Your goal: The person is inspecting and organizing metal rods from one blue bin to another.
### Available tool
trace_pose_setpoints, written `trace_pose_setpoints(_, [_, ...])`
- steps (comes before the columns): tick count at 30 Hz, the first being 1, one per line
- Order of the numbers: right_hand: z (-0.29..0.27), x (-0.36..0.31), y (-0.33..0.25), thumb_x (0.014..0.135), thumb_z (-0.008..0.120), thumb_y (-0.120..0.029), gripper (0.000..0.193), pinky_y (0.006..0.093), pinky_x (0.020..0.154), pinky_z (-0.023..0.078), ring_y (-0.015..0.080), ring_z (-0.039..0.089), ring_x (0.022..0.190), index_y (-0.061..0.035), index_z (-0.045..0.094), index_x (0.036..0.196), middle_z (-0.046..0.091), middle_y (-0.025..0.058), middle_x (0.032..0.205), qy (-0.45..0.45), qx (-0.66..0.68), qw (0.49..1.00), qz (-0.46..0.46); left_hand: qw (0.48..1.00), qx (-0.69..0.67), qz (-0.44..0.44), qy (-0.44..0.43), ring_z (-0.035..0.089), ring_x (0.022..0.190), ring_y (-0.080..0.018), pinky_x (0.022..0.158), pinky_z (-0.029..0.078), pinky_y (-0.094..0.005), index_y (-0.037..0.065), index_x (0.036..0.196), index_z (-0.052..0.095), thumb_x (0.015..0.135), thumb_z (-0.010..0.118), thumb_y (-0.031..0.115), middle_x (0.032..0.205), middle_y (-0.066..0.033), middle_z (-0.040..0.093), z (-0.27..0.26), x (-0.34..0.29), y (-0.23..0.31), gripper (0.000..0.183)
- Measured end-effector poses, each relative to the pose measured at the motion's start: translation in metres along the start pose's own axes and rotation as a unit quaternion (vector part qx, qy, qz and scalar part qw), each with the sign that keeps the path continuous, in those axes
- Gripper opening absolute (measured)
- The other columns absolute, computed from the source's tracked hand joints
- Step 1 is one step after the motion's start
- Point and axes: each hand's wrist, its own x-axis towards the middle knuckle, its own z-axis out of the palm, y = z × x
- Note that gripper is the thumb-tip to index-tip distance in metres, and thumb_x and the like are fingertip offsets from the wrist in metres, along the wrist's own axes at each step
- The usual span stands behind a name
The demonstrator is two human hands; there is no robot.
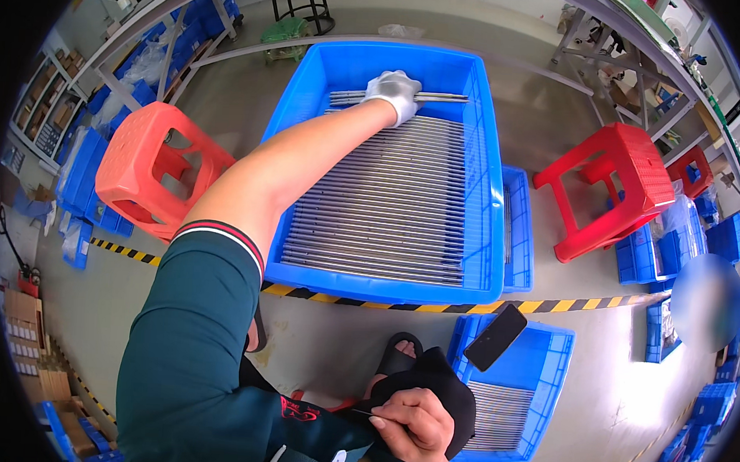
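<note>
My left hand [394, 94], in a whitish glove, reaches to the far part of a large blue bin [480, 228]. Its fingers are wrapped round a few slim metal rods [444, 97], whose ends stick out on both sides of the glove. Below it, many similar metal rods [380, 206] lie side by side across the bin. Close to my body, my bare right hand [414, 421] is closed in a pinch. A thin dark sliver [362, 411] shows at its fingertips; what it belongs to I cannot make out.
A smaller blue bin [557, 366] with metal rods stands at the lower right, a black phone [496, 338] on its rim. Another blue bin [518, 197] sits beside the large one. Red stools [152, 165] flank both sides. Striped floor tape [567, 306] runs past the near edge.
</note>
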Motion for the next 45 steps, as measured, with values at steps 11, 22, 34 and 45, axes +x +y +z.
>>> trace_pose_setpoints(11, [0.006,-0.005,-0.004,0.068,0.074,0.004,0.016,0.025,0.06,0.046,0.0168,0.06,0.068,-0.0001,0.069,0.082,0.059,0.0082,0.081,-0.019,-0.014,0.999,0.022,0.999,-0.019,0.017,-0.034,0.046,0.123,-0.0291,0.104,0.035,-0.0398,0.012,0.136,0.044,0.093,0.04,0.048,0.131,-0.0125,0.05,0.013,-0.023,0.001,0.057])
trace_pose_setpoints(22, [0.004,-0.01,-0.002,0.069,0.074,0.004,0.015,0.0247,0.063,0.048,0.0163,0.061,0.07,-0.0001,0.07,0.083,0.059,0.0084,0.081,-0.029,0.007,0.999,0.031,0.98,-0.118,0.16,-0.009,0.057,0.111,-0.027,0.097,0.041,-0.0331,0.014,0.121,0.06,0.096,0.04,0.023,0.125,-0.0083,0.059,0.017,-0.009,-0.032,0.033])
trace_pose_setpoints(34, [-0.002,-0.007,-0.001,0.07,0.075,0.001,0.015,0.0257,0.055,0.048,0.0165,0.059,0.064,-0.0015,0.069,0.084,0.058,0.0078,0.08,-0.038,0.015,0.999,0.018,0.998,-0.039,0.024,-0.045,0.043,0.127,-0.0312,0.104,0.036,-0.0385,0.009,0.128,0.054,0.096,0.038,0.041,0.134,-0.0139,0.05,0.012,-0.015,0.011,0.048])
trace_pose_setpoints(45, [0.004,-0.01,0.0,0.072,0.074,0.001,0.014,0.0257,0.058,0.048,0.0168,0.06,0.067,-0.0023,0.069,0.085,0.059,0.0073,0.082,-0.049,0.0,0.999,0.023,0.996,-0.012,0.023,-0.087,0.013,0.143,-0.0308,0.116,0.014,-0.0397,0.006,0.145,0.03,0.092,0.03,0.059,0.153,-0.0167,0.02,0.006,-0.046,0.032,0.075])
